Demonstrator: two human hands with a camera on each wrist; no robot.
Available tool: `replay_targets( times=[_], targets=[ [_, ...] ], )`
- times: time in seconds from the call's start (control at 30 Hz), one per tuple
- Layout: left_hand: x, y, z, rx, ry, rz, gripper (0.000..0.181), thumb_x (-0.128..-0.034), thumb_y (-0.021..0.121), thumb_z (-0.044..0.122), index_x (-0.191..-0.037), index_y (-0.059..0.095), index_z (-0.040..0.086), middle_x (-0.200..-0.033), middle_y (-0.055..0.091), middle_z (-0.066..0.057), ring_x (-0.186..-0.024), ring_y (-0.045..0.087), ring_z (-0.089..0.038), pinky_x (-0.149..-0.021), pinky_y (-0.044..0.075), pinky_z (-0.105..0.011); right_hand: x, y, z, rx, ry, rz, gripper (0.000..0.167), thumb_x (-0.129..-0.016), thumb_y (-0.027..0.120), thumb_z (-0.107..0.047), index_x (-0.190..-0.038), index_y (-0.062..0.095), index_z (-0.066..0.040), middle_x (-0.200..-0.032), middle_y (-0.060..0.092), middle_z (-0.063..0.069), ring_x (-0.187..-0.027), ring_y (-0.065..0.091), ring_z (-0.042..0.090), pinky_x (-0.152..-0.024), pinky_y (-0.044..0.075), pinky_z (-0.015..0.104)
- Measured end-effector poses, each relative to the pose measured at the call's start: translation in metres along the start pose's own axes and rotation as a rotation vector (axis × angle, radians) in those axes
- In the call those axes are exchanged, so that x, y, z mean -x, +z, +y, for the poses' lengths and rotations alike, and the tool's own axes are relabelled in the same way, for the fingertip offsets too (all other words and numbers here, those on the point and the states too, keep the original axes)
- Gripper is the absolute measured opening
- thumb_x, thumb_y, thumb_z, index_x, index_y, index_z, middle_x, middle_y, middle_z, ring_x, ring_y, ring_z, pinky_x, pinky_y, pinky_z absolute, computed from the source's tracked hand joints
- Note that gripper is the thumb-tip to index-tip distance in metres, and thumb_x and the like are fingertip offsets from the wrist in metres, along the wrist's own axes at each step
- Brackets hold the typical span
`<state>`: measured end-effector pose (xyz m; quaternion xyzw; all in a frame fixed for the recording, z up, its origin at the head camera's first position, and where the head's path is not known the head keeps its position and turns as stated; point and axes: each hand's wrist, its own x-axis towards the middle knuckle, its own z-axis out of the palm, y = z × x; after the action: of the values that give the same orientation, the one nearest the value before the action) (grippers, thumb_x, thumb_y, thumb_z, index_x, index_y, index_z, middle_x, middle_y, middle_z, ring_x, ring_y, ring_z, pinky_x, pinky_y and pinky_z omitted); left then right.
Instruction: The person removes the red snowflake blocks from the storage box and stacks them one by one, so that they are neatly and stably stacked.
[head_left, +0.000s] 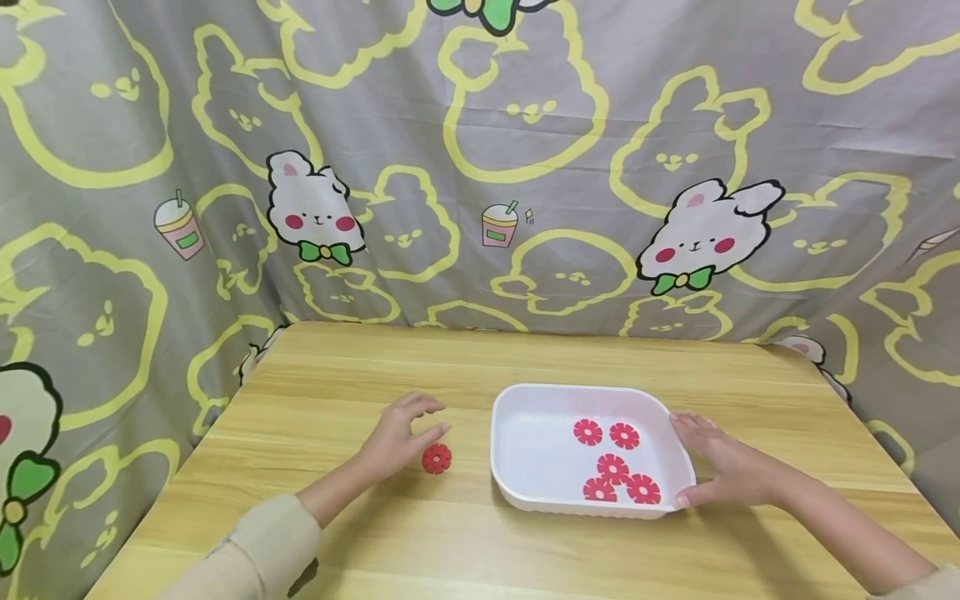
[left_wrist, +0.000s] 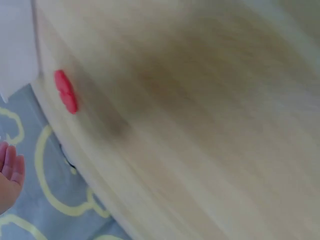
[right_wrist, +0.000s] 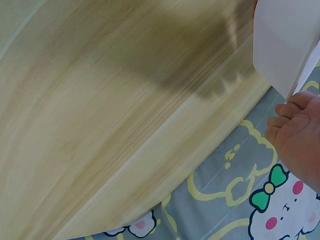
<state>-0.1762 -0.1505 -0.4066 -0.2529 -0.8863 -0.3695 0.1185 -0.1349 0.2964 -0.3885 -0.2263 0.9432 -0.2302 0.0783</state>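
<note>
The left hand (head_left: 397,437) hovers above and left of a red notched disc (head_left: 437,458) on the wooden table, its thumb and fingers parted and holding nothing. In the left wrist view, that disc (left_wrist: 66,92) appears edge-on, and part of the hand (left_wrist: 10,175) shows at the lower left. At the right end of a white tray (head_left: 510,500), the right hand (head_left: 727,467) grips the rim, with thumb at the near corner and fingers farther back. Several red discs (head_left: 612,468) lie in the right part of the tray. The right wrist view shows the hand (right_wrist: 300,130) against the tray's edge (right_wrist: 277,50).
The wooden table (head_left: 360,358) extends around the tray on all sides. Behind it and at both sides hangs a grey curtain (head_left: 420,125) with yellow outlines and white cartoon animals.
</note>
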Motion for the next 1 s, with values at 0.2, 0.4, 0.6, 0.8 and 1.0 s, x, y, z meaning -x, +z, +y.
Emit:
replay_targets(
  times=[0.2, 0.4, 0.6, 0.8, 1.0],
  targets=[
    [-0.011, 0.008, 0.017, 0.025, 0.042, -0.011, 0.026, -0.0795, 0.071, 0.014, -0.102, 0.067, 0.002, -0.103, 0.066, -0.009, -0.093, 0.061, -0.022, -0.079, 0.054, -0.035, 0.0, 0.001, -0.002, 0.028, -0.016, 0.015, 0.108, -0.062, 0.079, -0.047, -0.134, 0.032, 0.017, -0.14, 0.032, 0.035, -0.126, 0.022, 0.06, -0.096, 0.023, 0.071],
    [-0.023, 0.025, 0.029, 0.061, 0.073, -0.037, 0.027, -0.0806, 0.07, 0.015, -0.103, 0.066, 0.0, -0.104, 0.065, -0.011, -0.096, 0.061, -0.024, -0.082, 0.053, -0.04, 0.001, -0.001, -0.004, 0.059, -0.014, 0.012, 0.108, -0.062, 0.079, -0.049, -0.134, 0.032, 0.017, -0.139, 0.033, 0.036, -0.125, 0.024, 0.06, -0.096, 0.026, 0.071],
    [-0.034, 0.044, 0.038, 0.077, 0.107, -0.071, 0.029, -0.0818, 0.069, 0.016, -0.104, 0.066, -0.002, -0.105, 0.065, -0.012, -0.099, 0.061, -0.024, -0.088, 0.052, -0.037, 0.002, 0.0, -0.003, 0.071, -0.009, 0.016, 0.108, -0.062, 0.078, -0.051, -0.134, 0.032, 0.016, -0.14, 0.032, 0.035, -0.126, 0.024, 0.06, -0.096, 0.025, 0.071],
    [-0.044, 0.057, 0.047, 0.071, 0.135, -0.098, 0.03, -0.0829, 0.067, 0.017, -0.105, 0.065, -0.003, -0.104, 0.064, -0.012, -0.098, 0.06, -0.023, -0.088, 0.052, -0.033, 0.003, 0.0, -0.004, 0.062, -0.016, 0.03, 0.108, -0.063, 0.077, -0.051, -0.134, 0.034, 0.016, -0.14, 0.033, 0.034, -0.125, 0.024, 0.06, -0.095, 0.026, 0.071],
    [-0.053, 0.068, 0.057, 0.05, 0.104, -0.148, 0.033, -0.0851, 0.066, 0.021, -0.109, 0.064, -0.002, -0.106, 0.064, -0.011, -0.099, 0.061, -0.022, -0.088, 0.052, -0.031, 0.003, 0.001, -0.006, 0.072, -0.005, 0.033, 0.108, -0.062, 0.076, -0.054, -0.133, 0.035, 0.016, -0.139, 0.034, 0.034, -0.125, 0.026, 0.06, -0.095, 0.026, 0.071]
  ],
)
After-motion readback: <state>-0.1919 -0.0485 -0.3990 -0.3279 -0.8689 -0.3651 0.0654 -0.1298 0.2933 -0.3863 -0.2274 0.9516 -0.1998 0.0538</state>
